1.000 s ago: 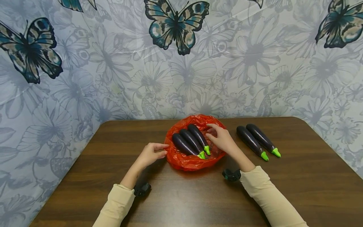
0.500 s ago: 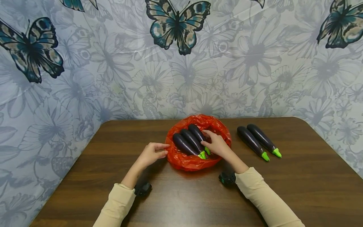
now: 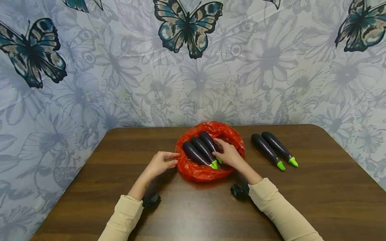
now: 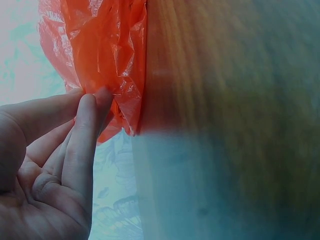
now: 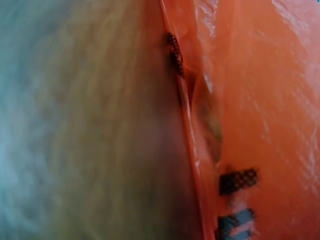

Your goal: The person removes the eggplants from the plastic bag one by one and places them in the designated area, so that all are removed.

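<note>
Head view: with the left hand [image 3: 161, 164], nearly closed, pinches the crumpled red plastic bag [image 3: 197, 175]; inside, shows three dark-purple, green-stemmed eggplants [image 3: 201, 149]; with the right hand [image 3: 228, 154], half closed, grips the rightmost eggplant [image 3: 207, 138]; beyond, shows two matching eggplants [image 3: 266, 149] on the brown wooden table [image 3: 196, 207].

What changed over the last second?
The bare right hand moved left and nearer the wearer, its fingers now at the rightmost glossy dark-purple eggplant in the crinkled red plastic bag; grip unclear. The bare left hand still pinches the bag; the two eggplants outside it stayed put.
</note>
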The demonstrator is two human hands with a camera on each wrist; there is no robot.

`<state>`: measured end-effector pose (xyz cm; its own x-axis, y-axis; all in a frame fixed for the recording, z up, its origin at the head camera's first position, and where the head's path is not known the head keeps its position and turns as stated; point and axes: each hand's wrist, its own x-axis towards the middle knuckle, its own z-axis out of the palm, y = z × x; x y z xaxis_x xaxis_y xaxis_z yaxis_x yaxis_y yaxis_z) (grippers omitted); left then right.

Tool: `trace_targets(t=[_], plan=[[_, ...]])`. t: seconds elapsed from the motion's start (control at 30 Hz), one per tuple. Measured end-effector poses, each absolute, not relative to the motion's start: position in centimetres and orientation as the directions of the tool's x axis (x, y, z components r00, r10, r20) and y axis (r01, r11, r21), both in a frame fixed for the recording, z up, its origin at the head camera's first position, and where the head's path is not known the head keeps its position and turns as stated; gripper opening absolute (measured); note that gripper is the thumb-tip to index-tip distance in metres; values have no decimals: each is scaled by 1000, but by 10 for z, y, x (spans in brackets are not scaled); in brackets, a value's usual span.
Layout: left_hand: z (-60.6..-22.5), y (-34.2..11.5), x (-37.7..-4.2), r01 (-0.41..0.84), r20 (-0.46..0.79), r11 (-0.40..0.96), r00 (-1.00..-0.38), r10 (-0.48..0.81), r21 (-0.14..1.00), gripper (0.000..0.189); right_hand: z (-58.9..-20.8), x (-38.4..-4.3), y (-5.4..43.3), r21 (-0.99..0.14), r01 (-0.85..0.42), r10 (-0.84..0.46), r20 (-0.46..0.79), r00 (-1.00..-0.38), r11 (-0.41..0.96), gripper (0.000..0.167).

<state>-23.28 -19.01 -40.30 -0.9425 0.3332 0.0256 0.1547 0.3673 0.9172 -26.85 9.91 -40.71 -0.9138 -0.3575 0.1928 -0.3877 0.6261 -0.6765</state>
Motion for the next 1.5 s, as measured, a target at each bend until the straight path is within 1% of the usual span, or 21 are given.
trace_targets(t=[0.27,0.63,1.13,1.37,1.5], plan=[[-400,-190,-231,154,26,366,-943,333,918,31,-404,-268,97,-694,-379,-342,201,-918,612,58],[-399,-190,-230,168,36,359,-937,347,918,31,-405,-268,97,-717,-356,-330,185,-926,599,50],[-402,-190,-230,167,39,347,-937,347,923,31,-409,-268,101,-760,-342,-314,191,-930,552,49],[-402,-191,-230,175,48,337,-934,355,925,31,-407,-267,103,-774,-320,-297,178,-938,546,50],[-402,-191,-230,182,53,345,-934,353,921,31,-405,-268,106,-799,-304,-294,167,-941,518,50]])
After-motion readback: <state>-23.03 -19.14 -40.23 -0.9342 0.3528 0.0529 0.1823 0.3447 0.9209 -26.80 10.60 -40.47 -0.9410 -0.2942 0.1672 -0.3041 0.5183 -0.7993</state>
